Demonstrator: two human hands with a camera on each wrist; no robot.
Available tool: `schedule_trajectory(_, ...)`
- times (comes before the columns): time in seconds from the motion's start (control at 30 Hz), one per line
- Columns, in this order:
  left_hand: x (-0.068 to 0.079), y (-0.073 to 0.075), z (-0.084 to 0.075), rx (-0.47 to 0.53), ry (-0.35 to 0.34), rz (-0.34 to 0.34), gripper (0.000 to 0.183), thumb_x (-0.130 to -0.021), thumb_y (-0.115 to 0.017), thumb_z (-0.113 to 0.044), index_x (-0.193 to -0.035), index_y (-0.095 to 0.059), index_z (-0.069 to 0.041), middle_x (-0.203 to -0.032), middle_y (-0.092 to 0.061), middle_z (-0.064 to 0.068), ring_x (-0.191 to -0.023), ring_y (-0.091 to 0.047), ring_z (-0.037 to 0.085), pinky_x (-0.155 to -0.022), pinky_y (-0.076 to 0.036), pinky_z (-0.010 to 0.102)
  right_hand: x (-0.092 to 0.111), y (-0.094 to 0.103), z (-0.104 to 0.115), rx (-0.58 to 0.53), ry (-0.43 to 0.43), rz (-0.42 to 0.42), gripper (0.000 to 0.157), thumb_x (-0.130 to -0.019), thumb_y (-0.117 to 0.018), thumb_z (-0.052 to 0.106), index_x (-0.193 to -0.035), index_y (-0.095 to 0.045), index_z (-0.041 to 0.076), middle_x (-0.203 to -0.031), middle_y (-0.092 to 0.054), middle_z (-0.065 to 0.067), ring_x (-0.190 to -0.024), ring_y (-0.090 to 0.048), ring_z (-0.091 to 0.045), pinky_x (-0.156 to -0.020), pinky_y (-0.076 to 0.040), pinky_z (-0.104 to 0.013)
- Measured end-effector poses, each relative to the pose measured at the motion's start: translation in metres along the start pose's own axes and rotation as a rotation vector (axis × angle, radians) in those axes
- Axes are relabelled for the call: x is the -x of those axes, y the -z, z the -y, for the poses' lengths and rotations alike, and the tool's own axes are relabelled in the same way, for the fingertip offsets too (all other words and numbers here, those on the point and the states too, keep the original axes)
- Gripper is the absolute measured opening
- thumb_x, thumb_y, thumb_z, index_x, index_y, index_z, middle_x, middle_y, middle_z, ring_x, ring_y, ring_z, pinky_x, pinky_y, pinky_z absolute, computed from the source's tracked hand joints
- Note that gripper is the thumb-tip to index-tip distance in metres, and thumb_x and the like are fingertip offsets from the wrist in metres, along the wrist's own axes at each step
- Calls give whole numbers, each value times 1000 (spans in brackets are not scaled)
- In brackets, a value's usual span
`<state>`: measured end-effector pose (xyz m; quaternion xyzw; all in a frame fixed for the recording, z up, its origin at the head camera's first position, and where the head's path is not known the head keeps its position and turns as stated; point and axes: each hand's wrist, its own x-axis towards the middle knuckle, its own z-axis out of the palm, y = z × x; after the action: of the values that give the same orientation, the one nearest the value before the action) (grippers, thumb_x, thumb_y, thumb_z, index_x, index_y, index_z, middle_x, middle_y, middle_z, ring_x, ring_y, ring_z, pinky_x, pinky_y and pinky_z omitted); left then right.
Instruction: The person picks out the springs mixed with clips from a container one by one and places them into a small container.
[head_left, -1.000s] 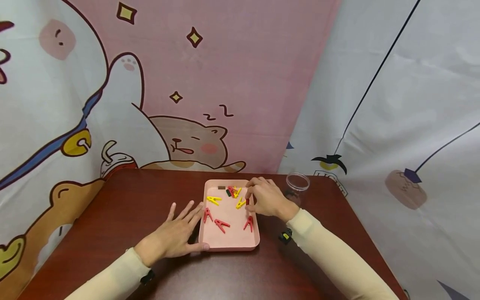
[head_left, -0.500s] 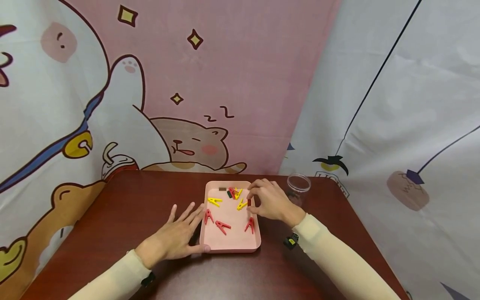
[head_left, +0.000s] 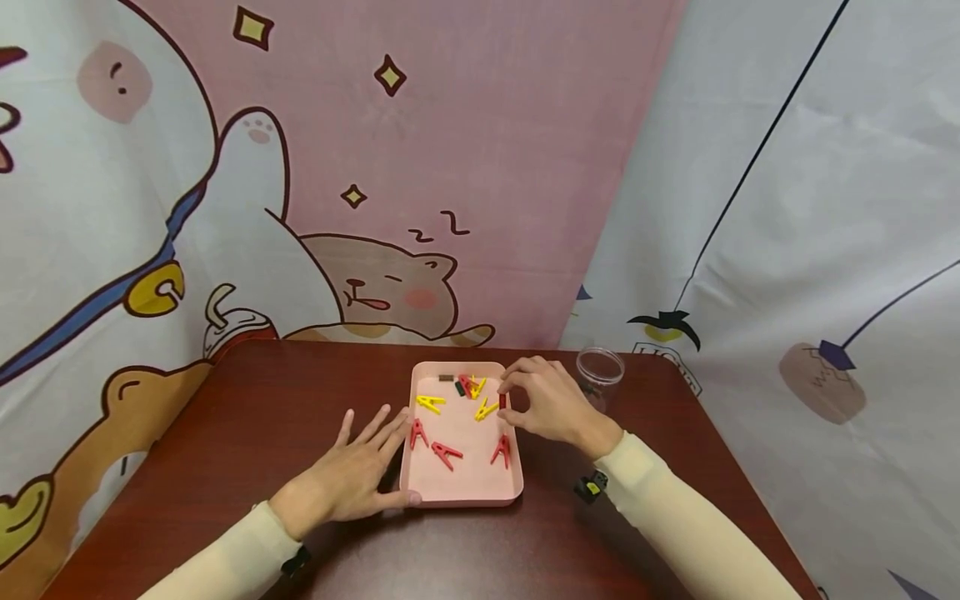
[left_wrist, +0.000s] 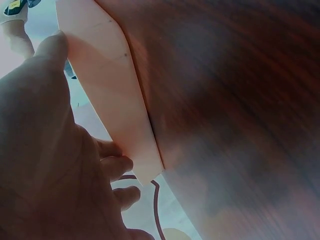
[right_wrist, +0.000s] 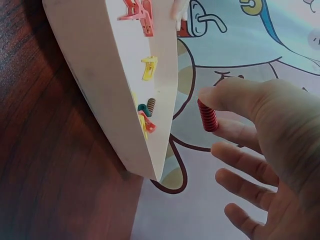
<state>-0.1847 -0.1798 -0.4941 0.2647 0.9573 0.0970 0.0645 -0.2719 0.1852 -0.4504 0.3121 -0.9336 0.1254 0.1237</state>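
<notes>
While fingers (right_wrist: pixel 239 134) of the right hand (head_left: pixel 553 403) pinch a red spring (right_wrist: pixel 208 116) by its ends near the right rim of the pink tray (head_left: pixel 461 487), I record the left hand (head_left: pixel 348 477) spread against the tray's left wall; clips (head_left: pixel 441 451) lie inside.

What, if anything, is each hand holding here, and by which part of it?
The right hand pinches a red spring by its two ends, between thumb and forefinger. The left hand holds nothing; it just touches the pink tray.
</notes>
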Motion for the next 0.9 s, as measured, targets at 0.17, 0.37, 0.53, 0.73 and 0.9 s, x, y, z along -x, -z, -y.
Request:
schedule_trajectory(0.17,1,1,0,-2,2,-6,124,-100,-62,-92,-186,-28,-9,-196,-26,12,-183,-20,45,-139,-10,89,4,5,-2,-9,17,-44,34,-91,-102,40,-117,-91,22,-130,-84,0,-132,-74,-30,-111,-58,-58)
schedule_trajectory(0.37,0,1,-1,-4,1,5,123,-101,-61,-92,-186,-28,-10,-196,-26,11,-183,-20,45,-139,-11,89,12,12,-5,-18,10,-72,35,-90,-103,38,-117,-90,20,-126,-84,0,-128,-74,-29,-110,-58,-58)
schedule_trajectory(0.53,1,1,-1,-6,-3,-3,124,-101,-61,-92,-186,-28,-8,-196,-27,12,-183,-21,45,-138,-11,89,18,16,-10,-47,-15,-100,35,-90,-103,37,-118,-89,20,-128,-84,1,-129,-73,-28,-111,-56,-58)
schedule_trajectory(0.73,1,0,0,-2,-3,-1,124,-100,-62,-92,-186,-28,-9,-196,-27,13,-183,-21,46,-138,-10,90,25,22,-19,-90,-36,-145,36,-91,-103,36,-119,-89,19,-127,-84,0,-129,-76,-28,-106,-55,-55)
schedule_trajectory(0.9,0,-1,2,-15,0,-2,124,-100,-59,-94,-187,-26,-11,-196,-26,11,-184,-20,44,-138,-11,89,31,27,-27,-107,-57,-186,36,-92,-102,33,-122,-89,17,-127,-85,-1,-128,-76,-30,-113,-55,-64)
